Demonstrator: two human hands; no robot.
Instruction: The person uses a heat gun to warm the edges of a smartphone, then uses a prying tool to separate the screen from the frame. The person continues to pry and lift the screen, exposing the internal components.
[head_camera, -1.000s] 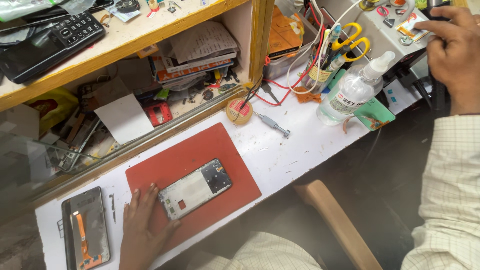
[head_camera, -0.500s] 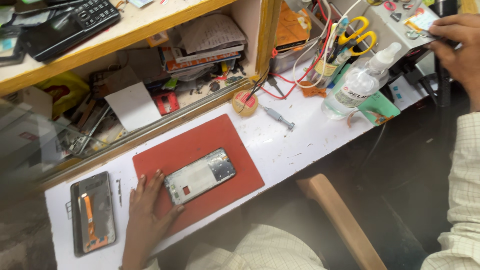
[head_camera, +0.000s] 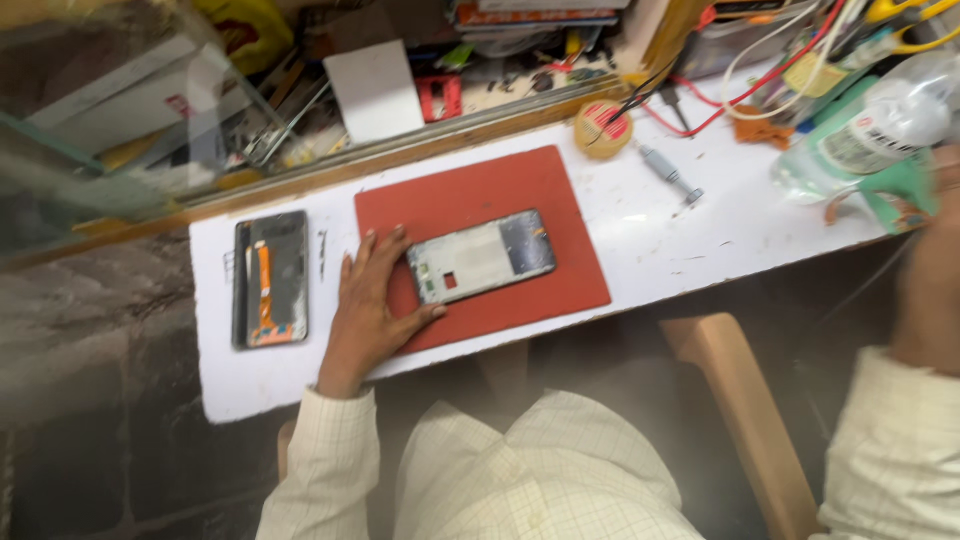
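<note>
One hand (head_camera: 368, 305) lay flat, fingers spread, on the red mat (head_camera: 480, 195) beside the opened phone (head_camera: 480, 257) – dropped from the upper shelf since, the right arm (head_camera: 925, 290); its fingers out of sight – grip unknowable

A white bench (head_camera: 640, 250) carries a red mat (head_camera: 500, 190) near its middle. By its left edge lies a dark phone screen (head_camera: 270, 278); toward the right edge lie a screwdriver (head_camera: 668, 172), a round tape roll (head_camera: 602, 128) and a clear bottle (head_camera: 870, 135).

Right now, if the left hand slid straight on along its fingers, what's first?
Likely only bare red rectangular mat: left hand points up-screen, the opened grey phone body lying beside its thumb, then the wooden shelf edge.
</note>
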